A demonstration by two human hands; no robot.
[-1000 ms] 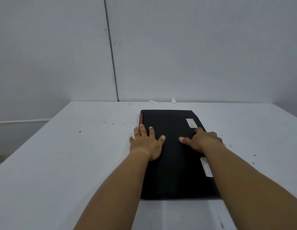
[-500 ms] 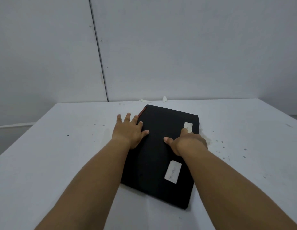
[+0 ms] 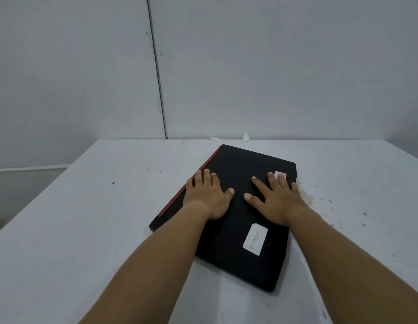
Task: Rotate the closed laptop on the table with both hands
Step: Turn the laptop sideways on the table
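A closed black laptop (image 3: 240, 164) with a red strip along its left edge lies askew on the white table (image 3: 86, 218), its far end angled to the right. A white label (image 3: 255, 239) is stuck on the lid near me, and a smaller one (image 3: 280, 175) sits by the far right corner. My left hand (image 3: 207, 195) rests flat on the lid beside the red edge. My right hand (image 3: 277, 197) lies flat with fingers spread on the right side, fingertips touching the small label. Neither hand grips anything.
A grey panelled wall (image 3: 273, 78) stands directly behind the table's far edge. White paper scraps (image 3: 245, 137) lie against it, and a chipped patch (image 3: 306, 197) with dark specks marks the table to the laptop's right. The table's left edge drops off toward the floor.
The laptop has turned clockwise from lying straight to lying askew under both hands. My right hand's fingers have spread out flat since half a second ago.
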